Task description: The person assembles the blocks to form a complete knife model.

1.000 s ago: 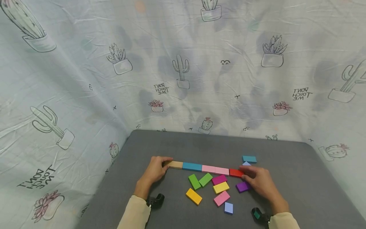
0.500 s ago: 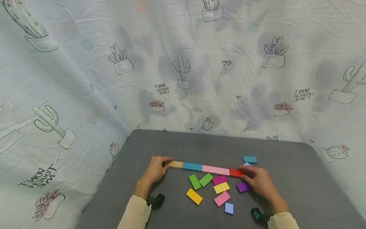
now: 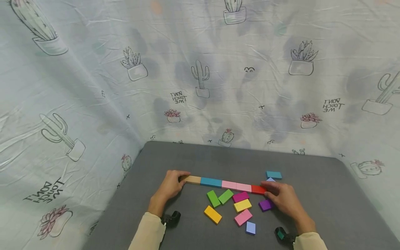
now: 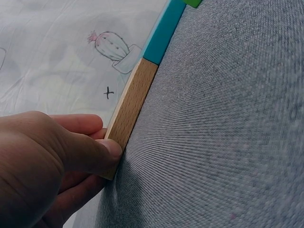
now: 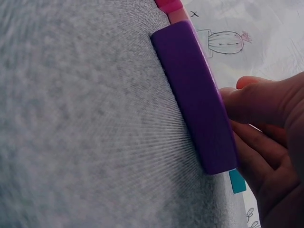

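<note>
A straight row of touching blocks runs across the head view: a wooden block [image 3: 193,180], a teal block [image 3: 211,182], two light pink blocks [image 3: 236,186] and a red block [image 3: 257,189]. My left hand [image 3: 170,185] pinches the wooden block's left end; in the left wrist view the thumb of that hand [image 4: 47,166] lies on the wood [image 4: 133,104]. At the other end, my right hand [image 3: 285,198] grips the red block's right end between thumb and fingers. A purple block [image 5: 197,99] hides that contact from the right wrist view.
In front of the row lie two green blocks [image 3: 214,199], an orange block [image 3: 213,215], a magenta, a yellow [image 3: 242,206], a pink [image 3: 243,217] and a small light blue block [image 3: 250,228]. Another blue block [image 3: 273,175] lies behind my right hand. Patterned cloth surrounds the grey table [image 3: 187,156].
</note>
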`<state>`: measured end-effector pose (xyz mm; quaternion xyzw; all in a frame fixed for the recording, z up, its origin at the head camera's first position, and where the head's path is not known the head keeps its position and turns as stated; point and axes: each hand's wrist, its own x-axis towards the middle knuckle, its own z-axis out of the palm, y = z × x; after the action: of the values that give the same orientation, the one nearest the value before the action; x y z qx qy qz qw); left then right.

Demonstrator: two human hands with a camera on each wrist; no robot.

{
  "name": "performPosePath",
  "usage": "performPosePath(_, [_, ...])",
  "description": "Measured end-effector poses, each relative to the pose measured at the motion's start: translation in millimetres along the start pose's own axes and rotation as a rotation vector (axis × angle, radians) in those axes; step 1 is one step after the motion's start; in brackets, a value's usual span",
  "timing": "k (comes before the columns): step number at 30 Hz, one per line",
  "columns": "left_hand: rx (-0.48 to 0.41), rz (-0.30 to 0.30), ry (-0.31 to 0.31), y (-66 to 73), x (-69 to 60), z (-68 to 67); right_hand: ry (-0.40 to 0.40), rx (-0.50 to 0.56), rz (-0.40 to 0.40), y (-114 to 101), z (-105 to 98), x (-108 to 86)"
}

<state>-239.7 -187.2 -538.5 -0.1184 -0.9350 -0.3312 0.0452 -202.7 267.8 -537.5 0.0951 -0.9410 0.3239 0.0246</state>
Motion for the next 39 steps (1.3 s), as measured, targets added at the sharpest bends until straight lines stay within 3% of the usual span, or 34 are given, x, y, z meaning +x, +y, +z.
performPosePath(6, [0.005,0.019,-0.003,0.1,0.3,0.7,0.052,-0.031,-0.02,-7,-3,-2.1])
performPosePath(14, [0.006,0.021,0.009,-1.1,1.5,1.5,0.106,0.005,-0.126,-42,-7,-4.0])
performPosePath(23, [0.008,0.031,0.016,0.2,-0.1,0.1,-0.044,0.182,-0.106,-66,24,-7.0])
performPosePath(28, [-0.004,0.026,0.024,-0.7,-0.8,0.7,-0.1,0.193,-0.14,-67,36,-8.9])
performPosePath(39, [-0.013,0.007,-0.003,-1.5,1.2,0.5,-0.132,0.153,-0.042,-72,40,-26.2])
